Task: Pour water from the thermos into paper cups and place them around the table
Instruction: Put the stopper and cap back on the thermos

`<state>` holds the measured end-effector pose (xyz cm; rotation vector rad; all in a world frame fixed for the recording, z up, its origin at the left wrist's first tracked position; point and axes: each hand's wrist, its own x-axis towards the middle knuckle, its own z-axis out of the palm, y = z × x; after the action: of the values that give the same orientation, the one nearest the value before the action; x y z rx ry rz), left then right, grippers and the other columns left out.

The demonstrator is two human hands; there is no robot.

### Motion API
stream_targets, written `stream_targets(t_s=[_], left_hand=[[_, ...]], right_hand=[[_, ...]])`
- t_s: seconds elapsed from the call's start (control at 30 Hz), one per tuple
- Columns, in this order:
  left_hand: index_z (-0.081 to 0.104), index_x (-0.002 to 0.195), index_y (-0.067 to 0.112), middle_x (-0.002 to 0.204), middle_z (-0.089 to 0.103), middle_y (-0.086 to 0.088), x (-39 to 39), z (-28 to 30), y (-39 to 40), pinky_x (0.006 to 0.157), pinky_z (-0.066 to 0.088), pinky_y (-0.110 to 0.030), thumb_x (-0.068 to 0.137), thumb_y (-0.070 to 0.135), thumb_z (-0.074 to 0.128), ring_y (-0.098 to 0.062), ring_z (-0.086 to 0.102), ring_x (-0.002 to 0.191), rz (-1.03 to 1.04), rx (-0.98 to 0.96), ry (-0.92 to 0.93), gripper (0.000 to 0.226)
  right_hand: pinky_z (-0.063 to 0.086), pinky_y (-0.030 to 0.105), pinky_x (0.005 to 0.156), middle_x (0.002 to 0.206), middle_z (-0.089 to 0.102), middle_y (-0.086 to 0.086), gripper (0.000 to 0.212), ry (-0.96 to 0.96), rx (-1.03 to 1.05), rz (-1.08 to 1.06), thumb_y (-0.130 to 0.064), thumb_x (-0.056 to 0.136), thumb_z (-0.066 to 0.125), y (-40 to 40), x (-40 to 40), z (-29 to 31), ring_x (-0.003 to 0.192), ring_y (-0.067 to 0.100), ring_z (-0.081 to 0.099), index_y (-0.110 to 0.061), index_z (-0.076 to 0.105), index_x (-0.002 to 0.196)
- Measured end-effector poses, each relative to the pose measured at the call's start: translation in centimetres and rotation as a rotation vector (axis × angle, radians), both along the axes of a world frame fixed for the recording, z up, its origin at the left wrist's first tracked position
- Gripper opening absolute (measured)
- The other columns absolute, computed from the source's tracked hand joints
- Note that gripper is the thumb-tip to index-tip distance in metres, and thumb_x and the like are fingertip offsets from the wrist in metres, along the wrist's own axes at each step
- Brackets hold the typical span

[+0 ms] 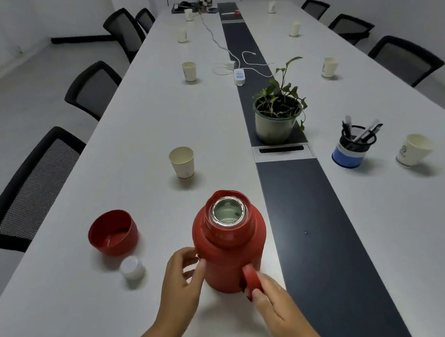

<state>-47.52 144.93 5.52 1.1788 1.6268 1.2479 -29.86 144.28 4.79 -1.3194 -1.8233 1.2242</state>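
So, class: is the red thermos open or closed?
Open. The thermos shows its bare silver mouth; its red cap and white stopper lie beside it.

Open red thermos (227, 242) upright (cap off); left hand (182, 279) touching side, right hand (273, 302) at handle

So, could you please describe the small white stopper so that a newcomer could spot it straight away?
Start at the red thermos standing open at the near end of the table. To its left lies its upturned red cap. The white stopper sits just in front of that cap, the only small white rounded piece there.
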Motion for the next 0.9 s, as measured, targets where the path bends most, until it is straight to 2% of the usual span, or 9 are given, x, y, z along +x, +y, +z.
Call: stream_targets(t_s=[0.07,0.17,0.3,0.4,0.5,0.6,0.73,0.83,0.9], left_hand=[[0.053,0.079,0.026,0.084,0.059,0.005,1.0,-0.1,-1.6,0.067,0.042,-0.005,0.085,0.004,0.057,0.001,0.057,0.08,-0.013,-0.002,0.051,0.024],[0.054,0.071,0.024,0.073,0.058,0.004,3.1,0.0,-2.9,0.063,0.04,-0.006,0.088,0.004,0.052,-0.001,0.055,0.07,-0.103,-0.038,0.082,0.027],[0.051,0.09,0.021,0.085,0.059,0.004,6.1,0.9,-2.8,0.067,0.041,-0.002,0.097,0.012,0.036,-0.004,0.055,0.081,-0.224,-0.165,-0.151,0.019],[0.048,0.081,0.014,0.075,0.056,0.0,7.0,1.2,-3.1,0.065,0.043,-0.006,0.097,0.012,0.035,-0.004,0.052,0.071,-0.149,-0.188,-0.237,0.021],[0.047,0.08,0.021,0.075,0.053,0.004,5.6,0.4,-4.3,0.066,0.041,-0.013,0.095,0.015,0.042,-0.006,0.049,0.071,-0.069,-0.184,-0.18,0.016],[0.053,0.084,0.024,0.082,0.06,0.008,2.7,-0.3,-6.2,0.072,0.046,-0.017,0.091,0.015,0.05,-0.009,0.057,0.08,0.034,-0.145,-0.119,0.012],[0.056,0.082,0.02,0.081,0.063,-0.004,-1.8,-0.4,-8.7,0.08,0.051,-0.042,0.088,0.008,0.054,-0.03,0.064,0.085,0.11,-0.106,-0.058,0.014],[0.054,0.085,0.024,0.084,0.063,-0.002,-4.6,-0.3,-11.0,0.079,0.052,-0.037,0.088,0.005,0.053,-0.03,0.067,0.084,0.146,-0.108,0.008,0.019],[0.052,0.088,0.027,0.09,0.064,-0.005,-6.4,-0.3,-12.5,0.08,0.052,-0.036,0.087,0.006,0.054,-0.03,0.067,0.085,0.193,-0.107,0.038,0.021]], right_hand=[[0.035,0.009,0.084,0.098,0.051,-0.013,0.025,-0.018,0.056,0.02,-0.018,0.092,0.038,-1.0,0.9,-0.4,0.096,-0.005,0.047,-0.015,0.056,0.108],[0.034,0.004,0.087,0.106,0.053,-0.008,0.021,-0.02,0.083,-0.127,-0.003,0.088,0.05,-1.3,2.4,-1.0,0.102,-0.005,0.049,-0.018,0.058,0.101],[0.039,0.013,0.084,0.104,0.054,-0.005,0.018,-0.047,0.006,-0.293,-0.008,0.087,0.053,-0.4,3.6,-1.1,0.099,0.009,0.053,-0.015,0.057,0.103],[0.039,0.022,0.087,0.106,0.054,-0.002,0.019,-0.028,-0.014,-0.308,-0.009,0.087,0.053,0.6,3.5,-0.6,0.104,0.015,0.053,-0.02,0.054,0.103],[0.038,0.023,0.089,0.114,0.049,-0.004,0.028,0.0,-0.006,-0.266,-0.012,0.088,0.053,1.6,2.0,0.1,0.106,0.009,0.049,-0.024,0.047,0.113],[0.036,0.024,0.095,0.125,0.04,-0.01,0.045,0.05,-0.012,-0.162,-0.011,0.087,0.054,2.0,0.3,0.6,0.113,0.005,0.042,-0.027,0.036,0.125],[0.033,0.028,0.106,0.14,0.035,-0.012,0.068,0.047,-0.076,0.134,-0.018,0.082,0.064,1.0,-1.6,0.4,0.127,0.004,0.036,-0.034,0.024,0.135],[0.034,0.024,0.103,0.137,0.034,-0.018,0.077,0.03,-0.093,0.204,-0.036,0.069,0.067,-0.3,-3.8,0.6,0.124,-0.004,0.036,-0.045,0.021,0.13],[0.035,0.019,0.099,0.135,0.034,-0.019,0.08,0.035,-0.098,0.239,-0.039,0.064,0.069,-1.2,-5.9,0.5,0.122,-0.008,0.036,-0.049,0.021,0.127]])
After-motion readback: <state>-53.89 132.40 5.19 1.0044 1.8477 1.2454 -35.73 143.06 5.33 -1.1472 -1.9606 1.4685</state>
